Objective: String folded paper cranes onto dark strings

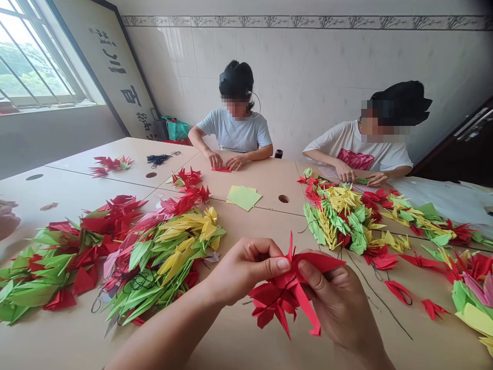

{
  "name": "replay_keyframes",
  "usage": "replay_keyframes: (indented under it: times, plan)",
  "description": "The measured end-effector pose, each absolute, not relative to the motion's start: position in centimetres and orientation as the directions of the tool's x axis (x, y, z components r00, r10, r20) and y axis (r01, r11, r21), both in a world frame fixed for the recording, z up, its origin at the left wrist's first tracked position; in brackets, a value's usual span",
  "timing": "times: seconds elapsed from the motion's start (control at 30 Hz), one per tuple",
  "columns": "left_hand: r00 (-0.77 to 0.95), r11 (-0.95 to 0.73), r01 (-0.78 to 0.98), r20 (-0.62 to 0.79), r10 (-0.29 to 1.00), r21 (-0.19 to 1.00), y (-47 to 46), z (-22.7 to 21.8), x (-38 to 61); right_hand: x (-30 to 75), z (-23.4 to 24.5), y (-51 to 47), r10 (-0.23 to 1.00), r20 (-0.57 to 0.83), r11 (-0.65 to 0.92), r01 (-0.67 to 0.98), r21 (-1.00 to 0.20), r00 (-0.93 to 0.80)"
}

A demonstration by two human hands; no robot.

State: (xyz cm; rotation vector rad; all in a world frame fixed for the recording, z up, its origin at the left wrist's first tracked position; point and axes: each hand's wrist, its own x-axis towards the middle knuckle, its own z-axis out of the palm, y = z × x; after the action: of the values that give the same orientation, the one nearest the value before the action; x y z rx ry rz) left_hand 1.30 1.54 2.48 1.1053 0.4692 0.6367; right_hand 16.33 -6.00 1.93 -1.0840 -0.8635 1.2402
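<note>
hands together before us: our left hand [246,270] and right hand [339,308] are both clamped, thumb against fingers, on a red paper crane [279,300], held just above the bench [215,341]. beyond them, the long bench runs toward a tiled wall [308,51], with a barred window [38,56] off to the left. a heap of folded red, green and yellow paper cranes [162,262] lies ahead of our left hand, and a second heap of paper cranes [346,221] lies further off to the right. across the bench sit two co-workers: a person in a grey t-shirt [234,128], whose hands [225,162] rest on a small red paper [221,169], and a person in a white t-shirt [370,146], whose hands [356,176] are over a strip of green paper [362,181]. between them lies a small stack of yellow-green paper sheets [243,198]. a dark thread [379,295] trails across the bench to our right. the crane's long axis slants from its peak, by our left thumb, down to the lower right, where a loose red strip [310,313] drops beside the right hand.
</note>
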Motion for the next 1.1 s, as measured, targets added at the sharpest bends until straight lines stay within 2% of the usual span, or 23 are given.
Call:
replay_keyframes:
  times: [0.13, 0.4, 0.63, 0.93, 1.1]
  plan:
    - [0.727, 0.329, -0.239, -0.056, 0.684, 0.914, 1.6, 2.4, 1.3, 15.6, 2.7, -6.0, 0.973, -0.102, -0.031, -0.323, -0.946, 0.205]
    - [0.74, 0.346, -0.281, -0.027, 0.672, 0.895, 1.4, 2.4, 1.0, 16.1, 1.3, -5.5, 0.983, -0.164, -0.102, -0.5, -0.86, 0.082]
    - [0.811, 0.348, -0.076, -0.145, 0.567, 0.934, 1.3, 3.1, 0.5, 15.5, 2.5, -6.2, 0.961, -0.193, -0.1, -0.403, -0.91, 0.197]
    - [0.822, 0.439, -0.12, -0.159, 0.547, 0.891, 1.3, 2.7, 0.7, 15.5, 1.7, -6.0, 0.972, -0.184, -0.095, -0.475, -0.875, 0.145]
    - [0.813, 0.403, -0.171, -0.103, 0.574, 0.899, 1.4, 3.0, 0.5, 15.9, 1.9, -6.0, 0.981, -0.105, -0.018, -0.457, -0.889, 0.165]
